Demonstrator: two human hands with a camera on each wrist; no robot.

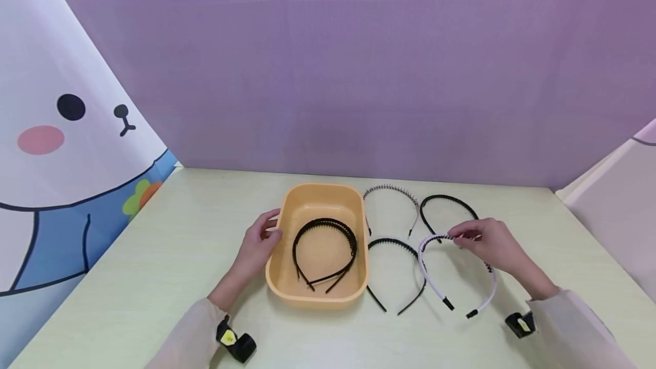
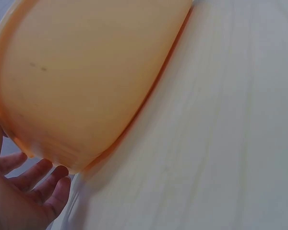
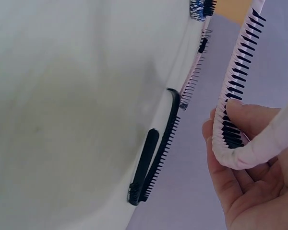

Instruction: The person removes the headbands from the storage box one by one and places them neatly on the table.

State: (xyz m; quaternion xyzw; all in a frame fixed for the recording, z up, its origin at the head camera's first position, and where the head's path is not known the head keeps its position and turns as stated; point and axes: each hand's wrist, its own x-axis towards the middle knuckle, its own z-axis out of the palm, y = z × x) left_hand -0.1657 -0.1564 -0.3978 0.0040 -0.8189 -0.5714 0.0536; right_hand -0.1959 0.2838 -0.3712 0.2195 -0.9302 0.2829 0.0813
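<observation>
A pale orange plastic bin (image 1: 319, 302) stands on the table with two black toothed headbands (image 1: 333, 222) lying crossed inside it. At its left side, my left hand (image 1: 258, 246) touches the wall and rim with loosely bent fingers. In the left wrist view, fingertips (image 2: 62, 184) rest along the bin's outside (image 2: 96, 72). My right hand (image 1: 489, 242) pinches a pale lavender headband (image 1: 429, 281) near its top. It hangs with its black-tipped ends pointing down and toward me. Its inner black teeth (image 3: 240, 72) show in the right wrist view.
Right of the bin lie a thin pinkish toothed headband (image 1: 392, 187), a black headband (image 1: 451, 197) farther right, and a black toothed headband (image 1: 394, 241) nearer me. A purple cloth (image 1: 338, 73) hangs behind the table (image 1: 154, 300). A cartoon print (image 1: 77, 187) is at left.
</observation>
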